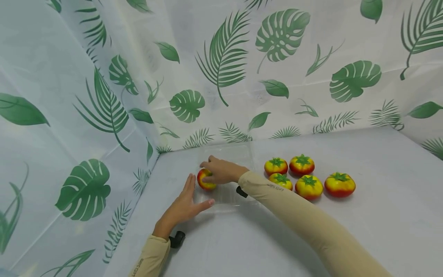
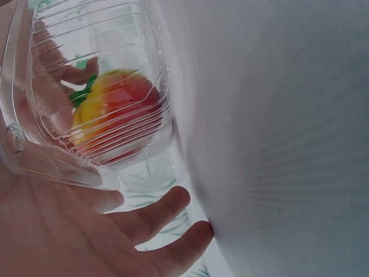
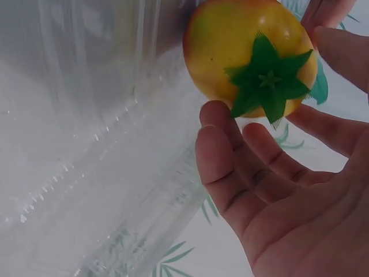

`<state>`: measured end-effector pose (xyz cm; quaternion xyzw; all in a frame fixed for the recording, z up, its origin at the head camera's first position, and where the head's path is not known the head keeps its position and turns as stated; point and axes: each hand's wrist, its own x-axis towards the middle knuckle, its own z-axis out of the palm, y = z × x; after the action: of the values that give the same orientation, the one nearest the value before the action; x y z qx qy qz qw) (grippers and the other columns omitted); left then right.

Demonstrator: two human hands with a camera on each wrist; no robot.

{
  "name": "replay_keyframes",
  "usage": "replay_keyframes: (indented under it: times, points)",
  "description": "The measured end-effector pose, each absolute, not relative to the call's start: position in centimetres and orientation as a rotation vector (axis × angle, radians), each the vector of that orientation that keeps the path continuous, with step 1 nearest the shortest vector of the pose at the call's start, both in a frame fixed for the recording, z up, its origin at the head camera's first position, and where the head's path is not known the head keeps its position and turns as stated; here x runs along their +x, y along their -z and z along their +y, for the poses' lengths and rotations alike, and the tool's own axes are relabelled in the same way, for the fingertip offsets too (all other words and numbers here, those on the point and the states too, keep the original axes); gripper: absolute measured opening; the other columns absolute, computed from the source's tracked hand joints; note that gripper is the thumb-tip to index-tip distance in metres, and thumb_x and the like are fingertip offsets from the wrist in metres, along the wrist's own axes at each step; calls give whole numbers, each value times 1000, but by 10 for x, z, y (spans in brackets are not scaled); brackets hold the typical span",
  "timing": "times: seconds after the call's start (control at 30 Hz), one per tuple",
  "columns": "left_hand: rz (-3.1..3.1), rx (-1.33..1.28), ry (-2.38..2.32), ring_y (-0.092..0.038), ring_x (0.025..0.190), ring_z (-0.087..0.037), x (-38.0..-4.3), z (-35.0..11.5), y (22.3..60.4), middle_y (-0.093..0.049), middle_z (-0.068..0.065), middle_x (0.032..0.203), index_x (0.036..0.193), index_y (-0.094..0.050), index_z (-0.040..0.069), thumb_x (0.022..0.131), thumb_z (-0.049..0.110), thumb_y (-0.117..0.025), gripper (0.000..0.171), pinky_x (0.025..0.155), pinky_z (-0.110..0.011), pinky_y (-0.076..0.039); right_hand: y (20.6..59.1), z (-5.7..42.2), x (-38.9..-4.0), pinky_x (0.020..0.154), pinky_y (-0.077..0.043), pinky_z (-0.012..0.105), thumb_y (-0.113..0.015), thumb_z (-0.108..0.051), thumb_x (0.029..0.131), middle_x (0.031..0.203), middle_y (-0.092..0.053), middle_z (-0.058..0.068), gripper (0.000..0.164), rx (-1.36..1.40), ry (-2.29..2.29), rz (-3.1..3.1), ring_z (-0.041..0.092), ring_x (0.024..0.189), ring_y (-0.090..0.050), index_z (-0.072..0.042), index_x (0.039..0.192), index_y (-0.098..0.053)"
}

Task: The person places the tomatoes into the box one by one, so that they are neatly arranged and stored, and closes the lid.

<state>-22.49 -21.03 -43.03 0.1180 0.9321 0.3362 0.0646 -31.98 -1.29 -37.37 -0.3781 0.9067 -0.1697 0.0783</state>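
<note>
A clear plastic container (image 1: 226, 198) lies on the table between the hands. Inside its left part sits a red and yellow toy tomato (image 2: 124, 109), green star-shaped stem upward. My right hand (image 1: 221, 171) is right over this tomato, fingers spread loosely about its top and fingertips (image 3: 216, 153) close to its edge; palm and fingers are not wrapped around it. At the container's left side, my left hand (image 1: 183, 206) has its fingers extended and thumb apart. In the left wrist view the clear rim overlaps its palm.
Several more toy tomatoes (image 1: 340, 185) stand on the white table right of the container, one partly hidden by the right sleeve (image 1: 294, 211). Leaf-printed sheets (image 1: 235, 107) hang behind and on the left. Each wrist wears a small black camera (image 1: 178, 239).
</note>
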Motion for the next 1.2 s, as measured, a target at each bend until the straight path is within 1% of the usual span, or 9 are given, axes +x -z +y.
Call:
replay_keyframes:
  times: [0.23,0.53,0.77,0.97,1.2]
  points:
    - [2801,330,-1013,-7,163,-40,-224,-207,430,10,-10,179,171,1,5,92,70,-72,126,124,-67,-19,369,-3,-319,105,-56,44,-71,-36,105,138,-55,20,62,-1126,546,2712,29,109,-64,-7,156,-53]
    - [2799,314,-997,-8,163,-40,-224,-207,428,11,-11,179,171,2,5,93,68,-71,125,125,-67,-18,360,20,-317,112,-50,47,-70,-40,105,152,-48,21,68,-1114,641,2689,33,126,-61,-12,162,-46]
    - [2804,292,-991,-10,162,-42,-224,-206,429,9,-14,179,171,0,3,93,66,-72,123,125,-67,-19,356,39,-310,115,-46,53,-70,-42,105,160,-41,23,73,-1134,731,2660,38,135,-56,-12,165,-41]
    - [2804,279,-982,-11,162,-42,-222,-204,429,8,-15,179,171,0,2,95,61,-73,121,125,-66,-19,355,55,-303,116,-43,56,-70,-45,104,166,-34,22,77,-1095,792,2677,39,141,-51,-13,167,-38]
    - [2810,275,-970,-10,162,-41,-224,-205,427,9,-14,179,171,1,3,93,65,-73,124,125,-65,-19,351,74,-294,118,-38,62,-71,-48,103,172,-24,23,81,-1046,885,2696,43,152,-38,-15,168,-36]
